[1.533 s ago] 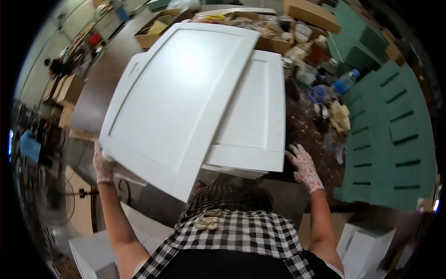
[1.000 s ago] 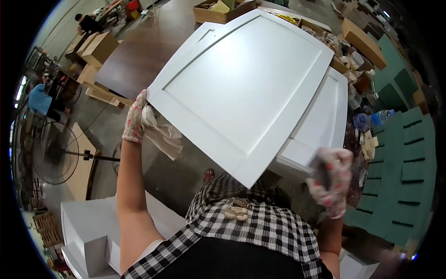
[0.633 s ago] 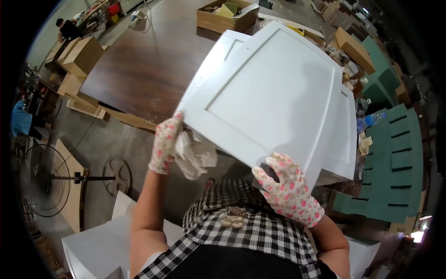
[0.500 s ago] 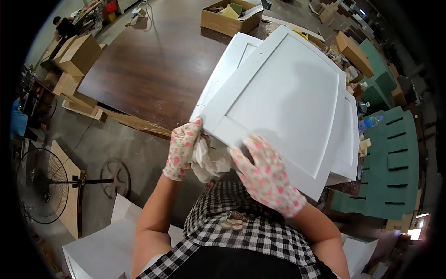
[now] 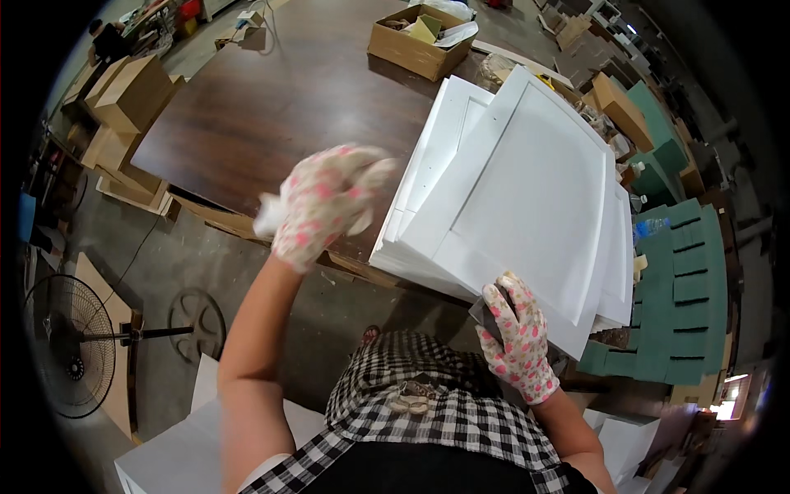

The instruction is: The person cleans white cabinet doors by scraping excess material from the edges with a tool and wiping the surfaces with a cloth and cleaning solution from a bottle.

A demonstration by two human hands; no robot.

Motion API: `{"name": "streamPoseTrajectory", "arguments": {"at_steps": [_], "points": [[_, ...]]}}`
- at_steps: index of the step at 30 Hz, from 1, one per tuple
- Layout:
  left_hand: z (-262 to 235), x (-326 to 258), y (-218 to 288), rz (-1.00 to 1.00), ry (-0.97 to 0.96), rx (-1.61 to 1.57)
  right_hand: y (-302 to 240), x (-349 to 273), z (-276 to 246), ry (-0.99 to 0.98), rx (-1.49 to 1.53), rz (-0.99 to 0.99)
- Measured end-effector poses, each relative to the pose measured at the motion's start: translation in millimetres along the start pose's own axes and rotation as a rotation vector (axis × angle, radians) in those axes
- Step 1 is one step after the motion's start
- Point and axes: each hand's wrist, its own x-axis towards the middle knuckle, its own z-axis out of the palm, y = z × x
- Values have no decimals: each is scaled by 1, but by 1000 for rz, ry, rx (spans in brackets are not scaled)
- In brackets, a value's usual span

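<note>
A white panel door [image 5: 535, 198] with a recessed middle lies askew on a stack of similar white panels [image 5: 420, 169]. My left hand [image 5: 325, 202], in a pink-flowered glove and smeared by motion, is over the near edge of the brown table, left of the stack. It is closed around a white cloth [image 5: 269, 216], most of it hidden by the glove. My right hand [image 5: 517, 337], gloved alike, is at the near edge of the top panel. Its fingers grip a small dark grey block [image 5: 487, 317], which looks like a sanding sponge, against that edge.
The brown table [image 5: 280, 107] carries an open cardboard box [image 5: 420, 45] at its far side. Clutter and a plastic bottle [image 5: 652, 228] stand right of the stack, near green slotted sheets [image 5: 683, 288]. A standing fan [image 5: 70, 346] and cardboard boxes [image 5: 132, 95] are at left.
My left hand has left the panel's corner and moved left and away with the cloth. My right hand has come to the near edge, where the grey block now shows. The view has shifted slightly.
</note>
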Motion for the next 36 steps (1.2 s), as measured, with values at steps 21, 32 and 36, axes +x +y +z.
{"name": "streamPoseTrajectory", "arguments": {"at_steps": [21,32,36], "points": [[89,64,-10,392,-398,181,-33,81,32,-15,-58,-111],[84,60,-5,424,-371,226,-17,55,25,30,-137,-116],[94,65,-6,138,-479,-54,-43,113,46,73,-110,-241]]}}
